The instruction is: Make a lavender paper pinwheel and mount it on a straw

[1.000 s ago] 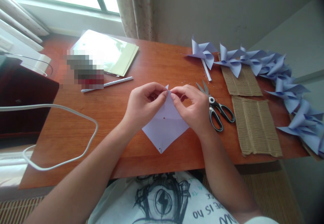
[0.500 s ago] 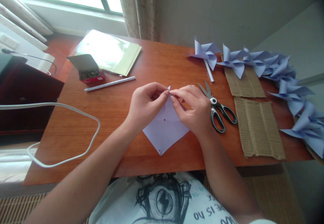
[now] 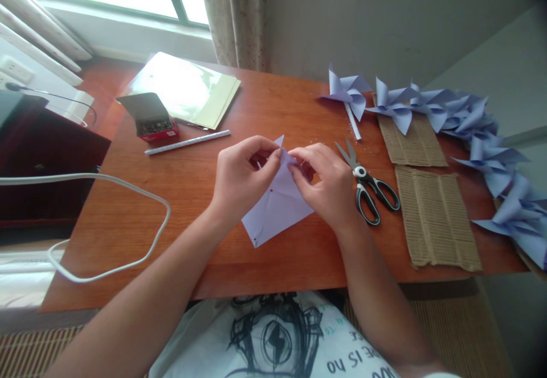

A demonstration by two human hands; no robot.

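**A:** ok so what was in that shot? Biggest stuff first pls.

**B:** The wooden table filled most of the frame. A white cable looped across its left side. Along the right edge ran a row of pale blue paper pinwheels, with two pieces of corrugated cardboard lying just beside them. A stack of yellowish sheets sat upper left, catching the window glare.

**A:** and the hands?

**B:** Both were at centre frame on a pale blue paper square, which was tilted with one corner pointing lower left and had small red dots on it. The left hand and right hand were both pinched closed on the paper's upper part, fingertips nearly touching each other.

**A:** smaller bits?

**B:** Black-handled scissors lay just right of the right hand, blades apart. A white stick lay upper left of the hands, and near it sat a little open red box of pins or something, couldn't tell exactly.
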